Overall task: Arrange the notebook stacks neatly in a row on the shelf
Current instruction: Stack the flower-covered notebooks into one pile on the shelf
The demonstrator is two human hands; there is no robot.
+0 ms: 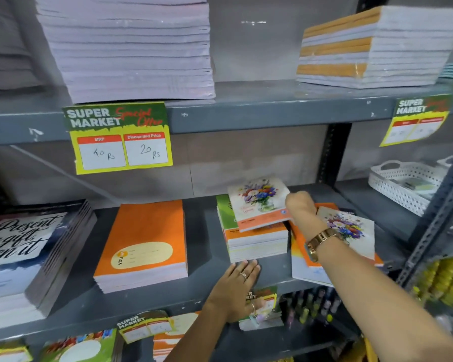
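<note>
Grey metal shelf (pixel 246 105), 2 tiers in view. Mid tier, L to R across frame: dark stack w/ script lettering covers (pixel 24 252) at lower left, orange-cover notebook stack (pixel 144 244) left of centre, mixed stack w/ green + orange covers (pixel 256 241) at centre, messy orange/floral pile (pixel 351 244) right of centre, overhanging shelf edge.

Right hand (pixel 300 205) reaches in at centre-right, fist closed on edge of floral-print notebook (pixel 259 202), which sits tilted on top of mixed stack. Gold watch (pixel 318 244) on that wrist.

Left hand (pixel 236 286) open, flat, palm down on shelf surface, fingertips touching front of mixed stack; holds nothing. Rings visible on it.

Upper tier: tall pale lilac paper stack (pixel 131 48) upper left, white/orange stack (pixel 372 48) upper right. Yellow/green price tag (pixel 118 137) hangs from upper shelf edge, reads 40 Rs / 20 Rs. White perforated plastic basket (pixel 403 184) far right.
</note>
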